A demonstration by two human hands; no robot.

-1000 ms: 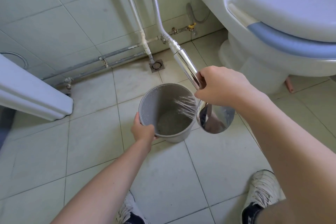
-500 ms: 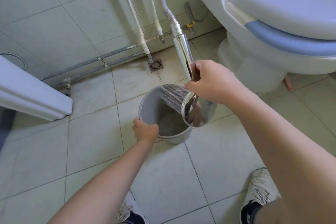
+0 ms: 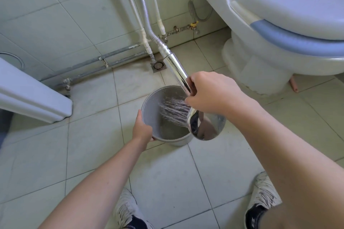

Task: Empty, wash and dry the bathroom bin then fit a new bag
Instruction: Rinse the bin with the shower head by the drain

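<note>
A small grey bin [image 3: 154, 106] stands on the tiled floor, tipped a little toward me, with no bag in it. My left hand [image 3: 142, 129] grips its near-left rim. My right hand [image 3: 210, 93] holds the chrome handle of a shower head [image 3: 204, 126] over the bin's right edge. Water sprays from the head leftward onto the bin's inner wall. The bin's right rim is hidden behind the shower head and my right hand.
A white toilet [image 3: 279, 29] with its lid down fills the upper right. A floor drain [image 3: 158, 66] and wall pipes [image 3: 115, 55] lie beyond the bin. A white fixture [image 3: 31, 95] juts in at left. My shoes [image 3: 264, 201] stand on the near tiles.
The shower head has swung from above the bin's centre back to its right edge and lower, and the spray now hits the left inner wall. My left hand stays on the rim.
</note>
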